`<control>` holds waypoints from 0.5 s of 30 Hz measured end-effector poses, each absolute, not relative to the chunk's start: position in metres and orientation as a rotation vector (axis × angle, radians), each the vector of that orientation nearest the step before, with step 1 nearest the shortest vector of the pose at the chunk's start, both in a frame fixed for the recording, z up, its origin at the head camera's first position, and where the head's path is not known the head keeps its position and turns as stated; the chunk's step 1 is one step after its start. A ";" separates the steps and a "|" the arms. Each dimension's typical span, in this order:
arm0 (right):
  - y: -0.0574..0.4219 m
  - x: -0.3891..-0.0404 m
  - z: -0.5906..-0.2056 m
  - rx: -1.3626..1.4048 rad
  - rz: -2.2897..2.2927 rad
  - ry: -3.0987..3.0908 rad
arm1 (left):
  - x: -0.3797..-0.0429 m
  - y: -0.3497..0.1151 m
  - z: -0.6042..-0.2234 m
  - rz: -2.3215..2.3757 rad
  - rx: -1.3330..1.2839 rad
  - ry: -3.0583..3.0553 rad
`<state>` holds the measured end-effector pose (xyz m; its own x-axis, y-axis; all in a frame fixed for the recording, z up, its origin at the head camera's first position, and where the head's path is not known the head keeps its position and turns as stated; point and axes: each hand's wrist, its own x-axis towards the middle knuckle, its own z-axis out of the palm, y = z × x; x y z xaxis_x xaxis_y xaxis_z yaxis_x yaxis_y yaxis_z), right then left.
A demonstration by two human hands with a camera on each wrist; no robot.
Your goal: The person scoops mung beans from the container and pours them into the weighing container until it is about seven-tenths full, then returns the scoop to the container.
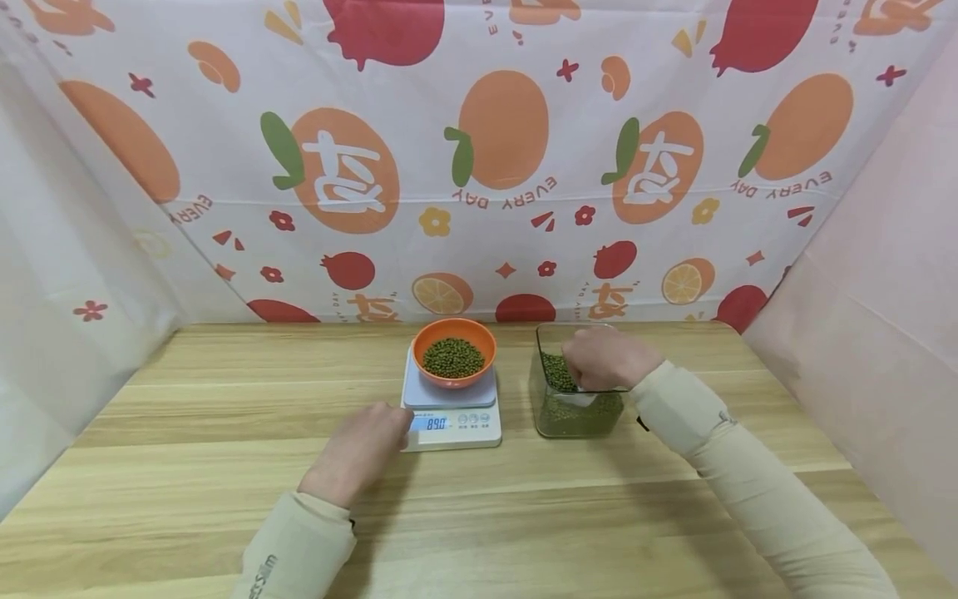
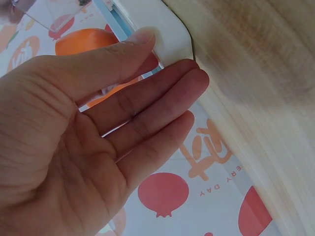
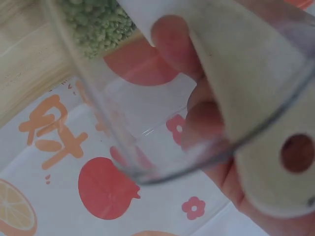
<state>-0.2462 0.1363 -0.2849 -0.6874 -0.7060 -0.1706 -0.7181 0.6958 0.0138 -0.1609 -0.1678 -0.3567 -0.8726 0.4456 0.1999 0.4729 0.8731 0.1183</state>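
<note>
My right hand [image 1: 609, 358] reaches into the clear square container [image 1: 572, 428] of green mung beans [image 1: 557, 373]. Its fingers grip the pale handle of a scoop [image 3: 261, 182], which has a round hole near its end; the scoop's head is mostly hidden. At the left front corner of the white kitchen scale [image 1: 456, 439], my left hand [image 1: 362, 449] rests its fingertips, the fingers nearly straight in the left wrist view. On the scale's platform stands an orange bowl [image 1: 454, 383] with mung beans [image 1: 452, 358] in it. The scale's lit display [image 1: 430, 423] reads about 89.0.
The wooden table [image 1: 479, 516] runs back to a fruit-print cloth [image 1: 494, 241] hung behind the scale and container. Pale cloth also hangs along the left and right sides. The container stands a short gap to the right of the scale.
</note>
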 end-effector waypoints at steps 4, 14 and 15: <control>0.139 -0.247 -0.289 -1.215 0.097 2.774 | -0.161 -0.167 -0.357 -0.247 -0.705 -2.881; 0.143 -0.251 -0.301 -1.176 0.031 2.821 | -0.161 -0.167 -0.356 -0.258 -0.681 -2.908; 0.143 -0.252 -0.302 -1.188 0.035 2.826 | -0.161 -0.167 -0.356 -0.252 -0.679 -2.908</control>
<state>-0.2518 0.1429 -0.3017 -0.6972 -0.7125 -0.0789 -0.7143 0.6998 -0.0083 -0.1608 -0.1670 -0.3563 -0.8875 0.4252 0.1778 0.4494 0.8838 0.1298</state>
